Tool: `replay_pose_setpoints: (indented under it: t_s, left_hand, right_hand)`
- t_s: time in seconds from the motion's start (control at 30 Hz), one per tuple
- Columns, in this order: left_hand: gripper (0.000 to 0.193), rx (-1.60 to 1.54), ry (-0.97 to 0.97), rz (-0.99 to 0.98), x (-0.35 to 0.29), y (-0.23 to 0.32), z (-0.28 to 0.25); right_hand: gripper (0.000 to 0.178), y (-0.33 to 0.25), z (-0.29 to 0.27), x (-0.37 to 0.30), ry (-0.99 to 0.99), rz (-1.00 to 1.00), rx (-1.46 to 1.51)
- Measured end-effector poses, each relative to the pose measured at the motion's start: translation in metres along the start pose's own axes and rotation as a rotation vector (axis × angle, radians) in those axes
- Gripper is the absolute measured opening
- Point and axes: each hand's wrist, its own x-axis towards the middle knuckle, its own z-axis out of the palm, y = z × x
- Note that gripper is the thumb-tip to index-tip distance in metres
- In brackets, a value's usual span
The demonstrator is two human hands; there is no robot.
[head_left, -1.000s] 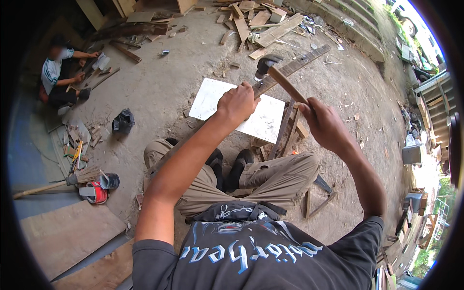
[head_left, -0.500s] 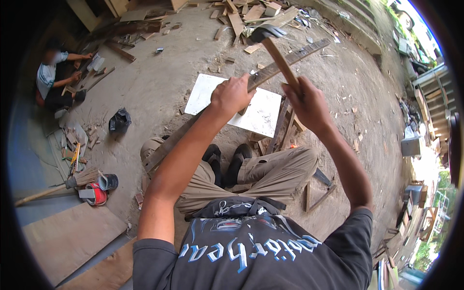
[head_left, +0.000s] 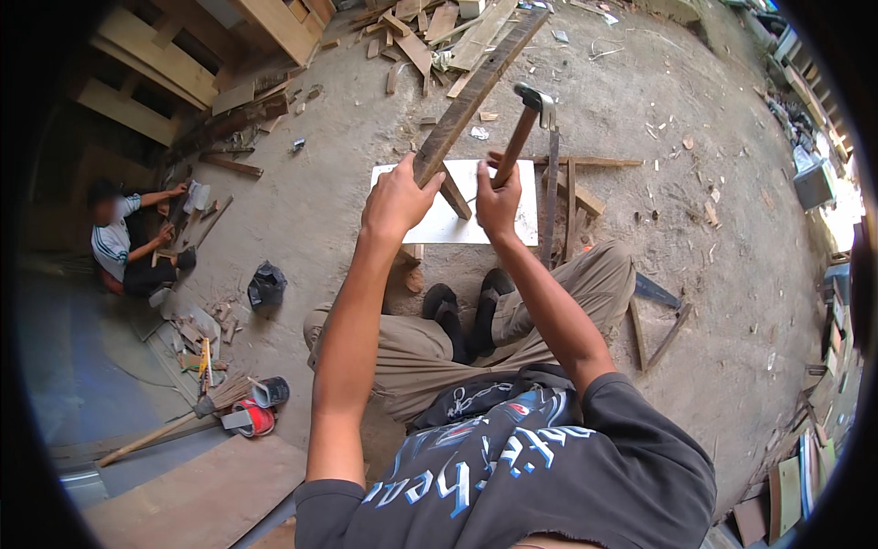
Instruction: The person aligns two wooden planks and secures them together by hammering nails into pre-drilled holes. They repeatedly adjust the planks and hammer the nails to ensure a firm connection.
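Observation:
My left hand [head_left: 399,203] is closed around a long, dark wooden strip [head_left: 476,96], which slants up and away to the right. A shorter wooden piece [head_left: 455,196] angles down from the strip, close to my fingers; whether the two are joined I cannot tell. In my right hand [head_left: 497,203] is a hammer [head_left: 518,139], gripped by its wooden handle with the metal head up, just right of the strip. Both hands are over a white board [head_left: 512,227] in front of my feet, and the hammer head touches nothing.
Wooden strips [head_left: 572,197] and a saw blade [head_left: 655,291] lie to the right. A scrap wood pile [head_left: 439,46] is at the far side. On the left are a black bucket [head_left: 267,286], a broom [head_left: 219,395], a red can [head_left: 258,419] and a seated person [head_left: 128,233].
The strip has swung to a steeper slant. My right hand has come lower and closer to my left, bringing the hammer down with its head turned. The view has shifted too.

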Motion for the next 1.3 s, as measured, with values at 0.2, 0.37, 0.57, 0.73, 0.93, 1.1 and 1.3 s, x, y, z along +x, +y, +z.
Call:
replay_pose_setpoints:
  t_s: [0.2,0.37,0.57,0.73,0.93,1.1,1.3]
  left_hand:
    - [0.059,0.025,0.043,-0.035,-0.002,-0.007,0.005]
    - [0.071,0.042,0.051,-0.006,-0.002,-0.012,0.001]
    - [0.074,0.001,0.036,-0.007,-0.004,-0.021,0.001]
    - [0.069,-0.04,0.073,0.037,0.0,-0.023,0.005]
    - [0.057,-0.446,-0.188,-0.071,0.006,-0.027,-0.008]
    - [0.041,-0.886,-0.303,-0.001,0.003,-0.055,-0.009]
    - [0.033,-1.216,-0.372,0.033,-0.008,-0.057,-0.018]
  right_hand:
    - [0.037,0.082,-0.071,0.017,-0.15,0.043,-0.675]
    - [0.044,0.108,-0.086,0.007,-0.456,0.07,-0.99]
    - [0.081,0.027,-0.02,0.005,-0.667,-0.376,-0.279]
    - [0.054,-0.007,0.015,0.019,-0.843,-0.224,-0.059]
    - [0.046,-0.006,0.016,0.01,-0.654,-0.37,-0.093]
    - [0.047,-0.03,0.011,-0.004,-0.635,-0.355,-0.204]
    - [0.045,-0.081,-0.002,-0.017,-0.593,-0.309,-0.251]
